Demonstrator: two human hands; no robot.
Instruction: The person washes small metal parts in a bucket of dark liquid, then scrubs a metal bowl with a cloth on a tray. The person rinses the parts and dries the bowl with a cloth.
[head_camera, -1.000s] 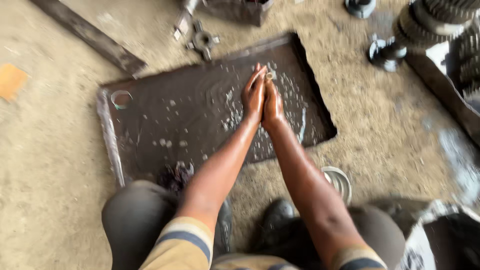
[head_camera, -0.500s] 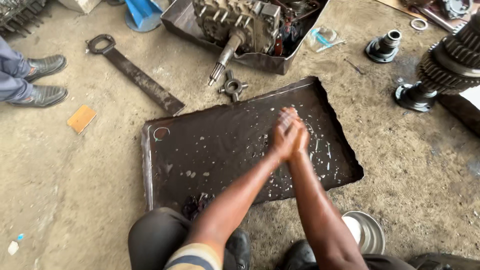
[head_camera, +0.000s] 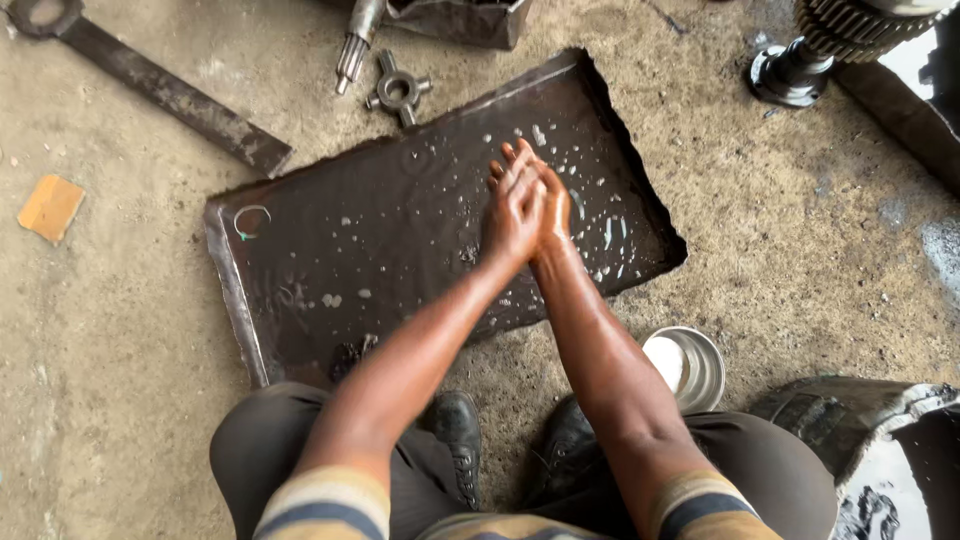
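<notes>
My left hand (head_camera: 512, 205) and my right hand (head_camera: 553, 212) are pressed palm to palm, wet and glistening, over a shallow dark metal tray (head_camera: 300, 260) on the sandy floor. The tray holds dark liquid with white foamy specks. Neither hand holds anything. A small ring (head_camera: 250, 220) lies in the tray's far left corner, and a dark clump (head_camera: 352, 352) sits by its near edge. I squat with my knees and black shoes (head_camera: 455, 425) just below the tray.
A small metal bowl (head_camera: 690, 365) stands by my right leg. A cross-shaped joint (head_camera: 399, 91), a splined shaft (head_camera: 352, 45), a long flat bar (head_camera: 160, 88), an orange block (head_camera: 50, 207) and a gear shaft (head_camera: 850, 35) lie around. A dark container (head_camera: 880, 450) sits at bottom right.
The view has shifted down and closer. My hands keep rubbing together over the tray, fingers now sliding out flatter than half a second ago.
</notes>
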